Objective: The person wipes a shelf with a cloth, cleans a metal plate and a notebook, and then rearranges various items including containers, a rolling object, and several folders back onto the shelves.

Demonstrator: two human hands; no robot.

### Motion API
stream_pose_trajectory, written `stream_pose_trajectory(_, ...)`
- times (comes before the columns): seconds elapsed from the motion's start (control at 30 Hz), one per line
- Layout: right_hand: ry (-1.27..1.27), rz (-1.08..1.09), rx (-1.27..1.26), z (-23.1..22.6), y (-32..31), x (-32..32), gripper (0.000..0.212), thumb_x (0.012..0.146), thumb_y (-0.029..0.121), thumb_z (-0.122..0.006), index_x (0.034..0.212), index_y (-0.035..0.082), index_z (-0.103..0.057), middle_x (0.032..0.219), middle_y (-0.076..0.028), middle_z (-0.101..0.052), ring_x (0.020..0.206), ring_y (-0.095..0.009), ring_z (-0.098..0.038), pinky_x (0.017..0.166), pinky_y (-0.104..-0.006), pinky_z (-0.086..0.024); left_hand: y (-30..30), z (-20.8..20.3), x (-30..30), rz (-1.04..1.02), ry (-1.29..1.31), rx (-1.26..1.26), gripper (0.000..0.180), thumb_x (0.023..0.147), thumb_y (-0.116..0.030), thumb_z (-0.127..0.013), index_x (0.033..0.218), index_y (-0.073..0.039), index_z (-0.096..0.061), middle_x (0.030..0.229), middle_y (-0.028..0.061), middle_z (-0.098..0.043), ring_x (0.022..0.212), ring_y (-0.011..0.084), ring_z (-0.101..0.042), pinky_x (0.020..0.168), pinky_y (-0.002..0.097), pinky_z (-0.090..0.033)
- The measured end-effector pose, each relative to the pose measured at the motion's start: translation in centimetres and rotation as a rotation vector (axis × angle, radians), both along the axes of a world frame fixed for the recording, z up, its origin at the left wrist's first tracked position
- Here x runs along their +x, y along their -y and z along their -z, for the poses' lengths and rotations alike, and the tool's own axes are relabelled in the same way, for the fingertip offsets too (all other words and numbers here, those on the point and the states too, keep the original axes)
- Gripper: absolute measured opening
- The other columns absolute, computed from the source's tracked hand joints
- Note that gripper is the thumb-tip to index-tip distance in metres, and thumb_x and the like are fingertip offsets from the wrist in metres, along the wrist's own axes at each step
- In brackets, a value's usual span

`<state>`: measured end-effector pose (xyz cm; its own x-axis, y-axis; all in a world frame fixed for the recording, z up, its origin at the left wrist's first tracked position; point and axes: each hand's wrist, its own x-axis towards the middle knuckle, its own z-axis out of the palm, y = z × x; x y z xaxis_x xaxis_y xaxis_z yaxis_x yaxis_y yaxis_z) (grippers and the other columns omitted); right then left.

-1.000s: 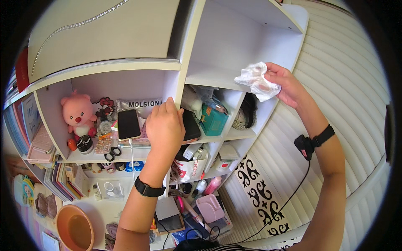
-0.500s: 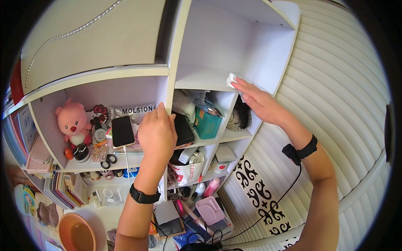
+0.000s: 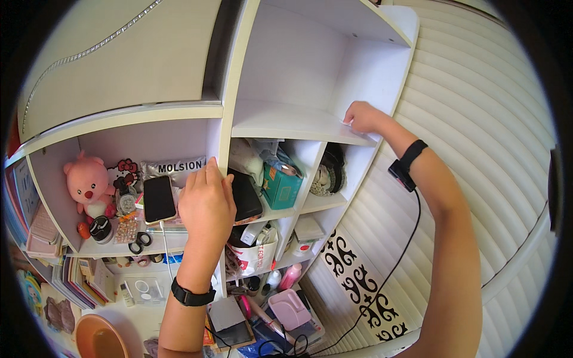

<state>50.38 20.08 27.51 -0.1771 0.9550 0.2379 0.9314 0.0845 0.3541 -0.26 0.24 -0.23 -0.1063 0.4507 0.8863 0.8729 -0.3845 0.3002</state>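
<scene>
My right hand (image 3: 365, 117) presses down on the bare shelf board (image 3: 286, 119) of the upper right compartment, close to its right side wall. Its fingers are curled over a crumpled white tissue (image 3: 345, 123), of which only a small edge peeks out. Lower and to the left, my left hand (image 3: 209, 200) grips the front edge of the upright shelf divider (image 3: 225, 134), fingers on one side and thumb on the other. Just left of that hand lies a black-screened phone (image 3: 159, 200) with a white cable plugged in.
A pink plush toy (image 3: 89, 182), scissors (image 3: 141, 241) and small jars fill the left compartment. Beneath the wiped board stand a teal box (image 3: 282, 186) and a black woven basket (image 3: 329, 170). An orange basin (image 3: 98, 337) is at lower left; a white pleated curtain (image 3: 477, 149) hangs right.
My right hand has slid rightward along the shelf board with the tissue, its fingers now curled instead of outstretched. The view has shifted slightly; my left hand stays on the divider.
</scene>
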Motion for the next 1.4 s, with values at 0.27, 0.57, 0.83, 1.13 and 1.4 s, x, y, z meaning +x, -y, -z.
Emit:
stream_pose_trajectory(0.27, 0.55, -0.179, 0.803, -14.7, 5.7, 4.3, 0.036, 0.103, -0.01, -0.081, 0.138, -0.007, -0.091, 0.145, -0.027, -0.084, 0.125, -0.053, -0.084, 0.115, -0.0588, -0.073, -0.4, 0.2, 0.2, 0.003, 0.002, 0.045, 0.05, 0.12, -0.025, -0.094, 0.159, 0.004, -0.086, 0.13, 0.0181, -0.093, 0.115, 0.0426, -0.088, 0.095, 0.0564, -0.072)
stream_pose_trajectory(0.57, -0.083, -0.235, 0.041, 3.4, 7.5, 3.4, 0.062, 0.122, 0.004, -0.072, 0.183, 0.008, -0.078, 0.152, -0.029, -0.088, 0.14, -0.05, -0.086, 0.126, -0.0593, -0.069, 0.0, -0.1, -0.4, 0.013, -0.017, 0.054, 0.049, 0.119, -0.023, -0.095, 0.157, 0.006, -0.086, 0.129, 0.0191, -0.094, 0.114, 0.0428, -0.087, 0.095, 0.0562, -0.072)
stream_pose_trajectory(0.83, -0.338, 0.005, -0.449, 0.4, -4.6, -1.7, 0.049, 0.132, 0.028, -0.066, 0.169, -0.002, -0.079, 0.166, -0.021, -0.082, 0.145, -0.037, -0.077, 0.124, -0.0497, -0.064, -0.1, -0.3, -0.8, 0.023, 0.025, 0.086, 0.042, 0.122, -0.019, -0.094, 0.156, 0.003, -0.085, 0.12, 0.0201, -0.09, 0.114, 0.0465, -0.085, 0.095, 0.059, -0.069)
stream_pose_trajectory(1.13, -0.527, 0.046, -0.566, 0.0, -15.1, -2.1, 0.033, 0.13, 0.024, -0.066, 0.136, -0.002, -0.085, 0.131, -0.009, -0.08, 0.109, -0.025, -0.07, 0.099, -0.0485, -0.061, 1.2, -0.6, -0.5, 0.028, -0.004, 0.047, 0.051, 0.116, -0.023, -0.097, 0.156, 0.008, -0.086, 0.13, 0.0192, -0.094, 0.117, 0.0418, -0.088, 0.096, 0.0553, -0.072)
stream_pose_trajectory(1.4, -0.494, -0.353, -0.42, 0.6, -1.5, -15.5, 0.044, 0.127, 0.018, -0.078, 0.164, -0.003, -0.087, 0.159, -0.017, -0.089, 0.148, -0.031, -0.08, 0.133, -0.0457, -0.06, 1.2, -0.6, -2.1, -0.025, -0.039, 0.028, 0.05, 0.117, -0.022, -0.095, 0.155, 0.009, -0.085, 0.126, 0.0204, -0.093, 0.114, 0.0433, -0.087, 0.098, 0.0557, -0.072)
